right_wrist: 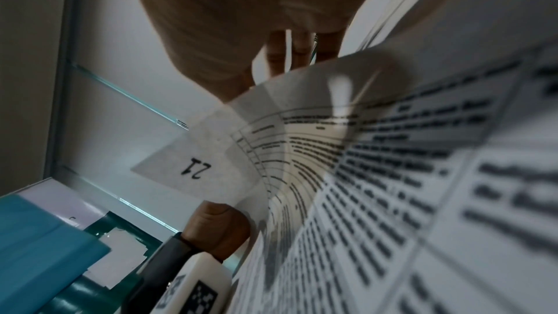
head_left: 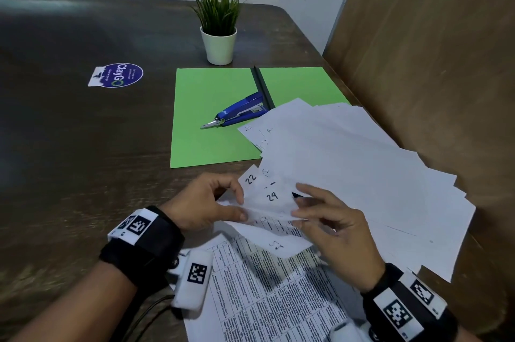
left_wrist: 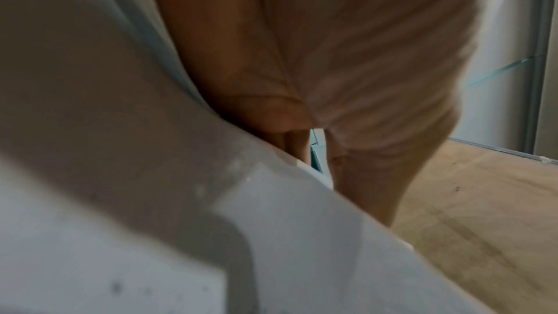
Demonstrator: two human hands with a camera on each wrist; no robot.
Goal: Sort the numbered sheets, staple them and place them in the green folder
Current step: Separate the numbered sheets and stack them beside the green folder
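Observation:
A fan of white numbered sheets (head_left: pixel 348 163) lies at the right of the dark table, corners marked 22 and 24 showing near my hands. My left hand (head_left: pixel 206 202) pinches the near left corners of the sheets. My right hand (head_left: pixel 328 219) pinches the lifted corner of the sheet marked 24 (head_left: pixel 271 196). Beneath it a sheet marked 21 (right_wrist: pixel 196 167) curls up over a printed page (head_left: pixel 273 300). The green folder (head_left: pixel 217 118) lies open behind, with a blue stapler (head_left: pixel 239 113) resting on it. In the left wrist view my palm (left_wrist: pixel 317 68) and blurred paper (left_wrist: pixel 181 223) fill the frame.
A potted plant in a white pot (head_left: pixel 218 43) stands behind the folder. A round sticker (head_left: pixel 119 75) is on the table at the left. A brown partition (head_left: pixel 432 49) rises along the right edge.

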